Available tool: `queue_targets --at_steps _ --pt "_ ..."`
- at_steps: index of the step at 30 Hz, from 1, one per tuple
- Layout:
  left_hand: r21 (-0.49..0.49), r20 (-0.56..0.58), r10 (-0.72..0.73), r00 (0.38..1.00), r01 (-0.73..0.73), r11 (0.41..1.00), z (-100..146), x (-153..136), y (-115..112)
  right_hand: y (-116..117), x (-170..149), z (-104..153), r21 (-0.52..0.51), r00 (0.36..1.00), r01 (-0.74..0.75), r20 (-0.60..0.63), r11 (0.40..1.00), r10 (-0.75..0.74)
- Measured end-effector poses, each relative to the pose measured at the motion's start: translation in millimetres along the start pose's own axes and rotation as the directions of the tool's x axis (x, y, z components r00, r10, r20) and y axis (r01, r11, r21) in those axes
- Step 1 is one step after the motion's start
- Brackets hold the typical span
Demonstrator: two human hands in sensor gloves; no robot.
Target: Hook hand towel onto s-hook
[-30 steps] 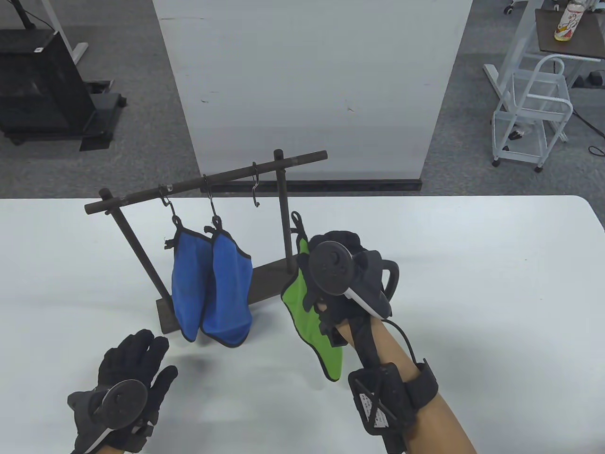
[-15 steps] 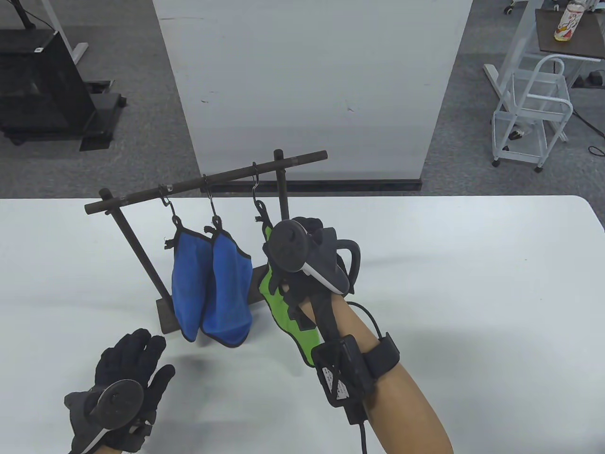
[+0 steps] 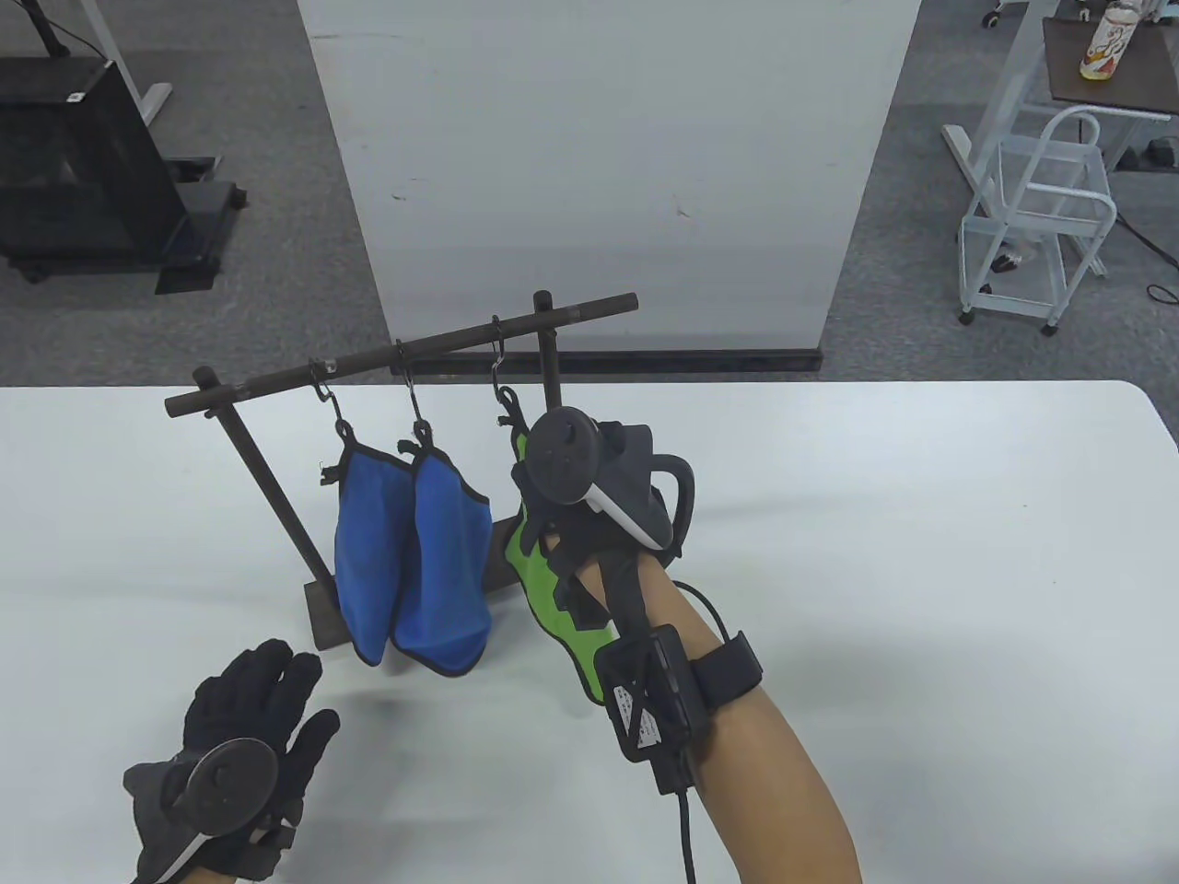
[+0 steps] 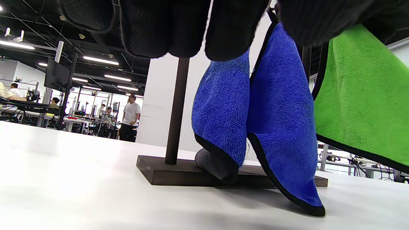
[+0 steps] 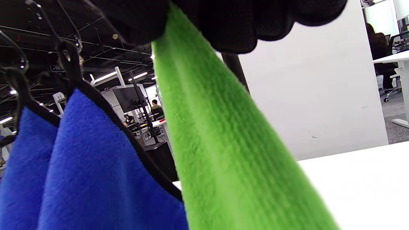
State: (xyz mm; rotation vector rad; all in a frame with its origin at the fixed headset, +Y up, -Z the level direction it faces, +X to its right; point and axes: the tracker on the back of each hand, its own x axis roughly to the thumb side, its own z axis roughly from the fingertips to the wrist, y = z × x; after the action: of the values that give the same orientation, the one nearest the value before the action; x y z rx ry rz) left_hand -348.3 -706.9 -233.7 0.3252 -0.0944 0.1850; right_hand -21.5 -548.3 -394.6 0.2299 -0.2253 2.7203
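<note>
A green hand towel (image 3: 539,589) with black trim hangs from my right hand (image 3: 553,488), which grips its top end; it also shows in the right wrist view (image 5: 223,153) and the left wrist view (image 4: 361,105). The towel's black loop (image 3: 508,405) sits at the lower end of the third s-hook (image 3: 498,364) on the dark rack's bar (image 3: 405,350); I cannot tell whether it is hooked on. My left hand (image 3: 235,737) rests flat and empty on the white table (image 3: 921,552), in front of the rack.
Two blue towels (image 3: 410,562) hang from the first two s-hooks at the rack's left; they also show in the left wrist view (image 4: 255,121). The rack's base plate (image 4: 179,174) lies on the table. A white pillar (image 3: 599,166) stands behind.
My right hand carried the green towel left and up from beside the rack's right post to the third s-hook. In the last half second it barely moved. My left hand stayed put.
</note>
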Motion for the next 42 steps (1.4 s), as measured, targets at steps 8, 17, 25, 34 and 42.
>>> queue_targets --at_steps 8,17,25,34,42 --pt "0.000 0.003 -0.001 1.000 0.001 1.000 0.0 0.5 0.3 -0.2 6.1 -2.1 0.027 1.000 0.013 -0.016 1.000 -0.013" --pt "0.002 0.006 0.000 1.000 0.000 1.000 0.1 1.6 0.7 6.2 6.7 -11.6 0.078 0.998 0.004 -0.058 0.997 0.001" --pt "0.003 0.006 0.003 1.000 -0.003 1.000 0.0 1.6 0.6 2.6 7.1 -15.4 0.108 0.997 0.018 -0.081 0.994 -0.009" --pt "0.001 0.009 -0.001 1.000 0.001 1.000 0.3 2.4 0.4 4.7 6.1 -23.6 0.166 0.992 0.049 -0.123 0.985 -0.029" --pt "0.000 0.008 0.001 1.000 -0.001 1.000 0.3 2.4 0.6 9.6 7.0 -25.3 0.197 0.991 0.044 -0.135 0.979 -0.018"
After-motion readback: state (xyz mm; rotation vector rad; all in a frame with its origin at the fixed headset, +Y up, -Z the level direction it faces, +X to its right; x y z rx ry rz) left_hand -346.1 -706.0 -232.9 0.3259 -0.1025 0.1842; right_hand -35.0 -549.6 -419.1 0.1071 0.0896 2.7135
